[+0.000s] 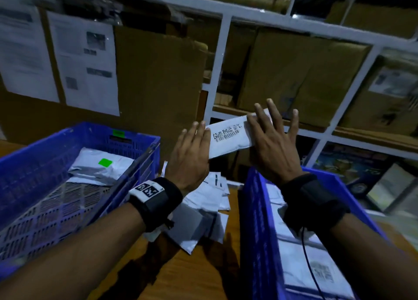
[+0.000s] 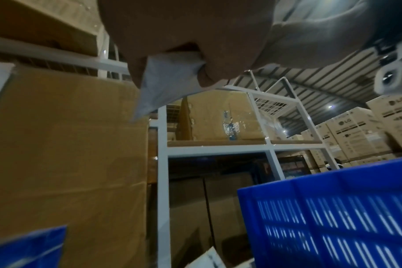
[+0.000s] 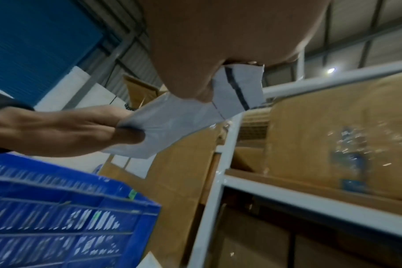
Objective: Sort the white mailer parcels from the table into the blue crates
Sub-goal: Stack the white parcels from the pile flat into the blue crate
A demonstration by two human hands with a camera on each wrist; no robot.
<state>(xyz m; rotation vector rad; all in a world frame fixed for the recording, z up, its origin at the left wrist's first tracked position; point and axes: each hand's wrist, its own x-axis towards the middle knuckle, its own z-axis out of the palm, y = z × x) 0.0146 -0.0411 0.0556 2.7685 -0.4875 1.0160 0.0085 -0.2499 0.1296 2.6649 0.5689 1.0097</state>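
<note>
Across the top of my head view runs the white shelving rack (image 1: 217, 78), packed with cardboard cartons (image 1: 300, 73); printed sheets (image 1: 83, 62) hang at the upper left. Below it the wooden table (image 1: 192, 275) fills the lower middle.

Two blue crates sit on the table. The left crate (image 1: 34, 164), at lower left, holds a few white mailers, one with a green sticker (image 1: 105, 163). The right crate (image 1: 253, 220), at lower right, is fuller. Between them lies the unsorted pile of mailers (image 1: 208, 200).

My left hand (image 1: 190, 157) and right hand (image 1: 273, 150) are raised at frame centre, apart, each pinching one end of a single white mailer parcel (image 1: 230, 139) with barcode labels facing me. The fingers stay mostly straight on the near face; both wrist views show a thumb pressed against the far face. The parcel hangs in the air above the gap between the crates, over the pile.

I judge I am reading the label before choosing a crate. The light is dim and the barcodes are small, so a misread could send it to the wrong crate. The grips are light edge pinches; if I let go with one hand carelessly, the slick mailer could slip and drop back onto the pile, or fall behind the crates.
</note>
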